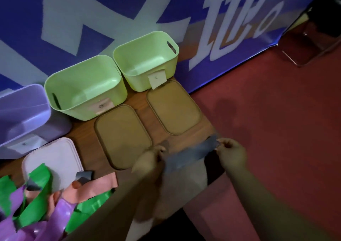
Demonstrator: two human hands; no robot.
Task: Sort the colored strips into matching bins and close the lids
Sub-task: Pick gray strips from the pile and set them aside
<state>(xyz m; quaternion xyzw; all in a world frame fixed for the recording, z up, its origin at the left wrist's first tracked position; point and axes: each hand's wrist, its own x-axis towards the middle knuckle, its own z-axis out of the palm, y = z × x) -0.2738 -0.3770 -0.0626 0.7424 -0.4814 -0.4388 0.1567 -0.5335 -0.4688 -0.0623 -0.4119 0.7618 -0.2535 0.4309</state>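
Observation:
A grey strip [191, 153] is stretched between my two hands above the table's right front corner. My left hand [151, 159] pinches its left end and my right hand [231, 153] pinches its right end. Two open green bins [60, 85] [171, 65] stand at the back, each with a paper label on its front. Two tan lids [123, 135] [173, 107] lie flat in front of them. At the far left a purple bin [27, 109] stands open, with a pale pink lid [53, 159] lying before it. A pile of green, purple, pink and grey strips [46, 200] covers the lower left.
The wooden table [86, 148] ends just right of the tan lids, with red floor [276, 120] beyond. A blue and white banner [92, 19] hangs behind the bins. A chair's metal legs [302, 56] stand at the upper right.

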